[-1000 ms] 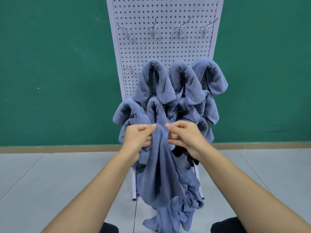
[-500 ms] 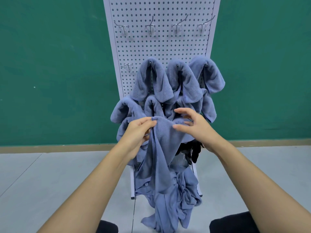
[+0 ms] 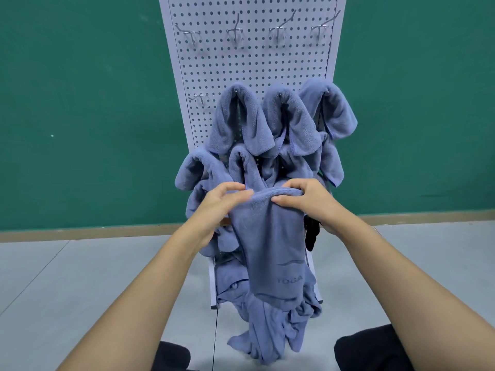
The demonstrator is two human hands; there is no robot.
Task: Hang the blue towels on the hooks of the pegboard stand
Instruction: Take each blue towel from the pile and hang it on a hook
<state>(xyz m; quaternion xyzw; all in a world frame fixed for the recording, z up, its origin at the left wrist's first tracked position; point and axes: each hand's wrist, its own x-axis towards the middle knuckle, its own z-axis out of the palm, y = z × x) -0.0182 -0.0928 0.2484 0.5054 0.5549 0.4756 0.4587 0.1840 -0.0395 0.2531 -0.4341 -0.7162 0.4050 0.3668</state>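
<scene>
**A towel held by its top fold, not yet on a hook**

The blue towel [image 3: 270, 236] hangs in front of the lower part of the pegboard stand [image 3: 254, 62]. The left hand [image 3: 217, 207] and the right hand [image 3: 308, 202] both pinch its bunched top edge, fingers curled round the cloth. I judge the fold is being prepared. The next move probably needs a lift to a free hook [image 3: 235, 30] near the stand's top, above the hung towels [image 3: 241, 121].

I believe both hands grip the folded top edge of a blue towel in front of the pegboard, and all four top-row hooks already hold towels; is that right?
Not quite. The four top hooks are bare; the hung towels sit lower, as the head view shows. The left hand and right hand do grip the towel by its folded top edge in front of the pegboard.
</scene>
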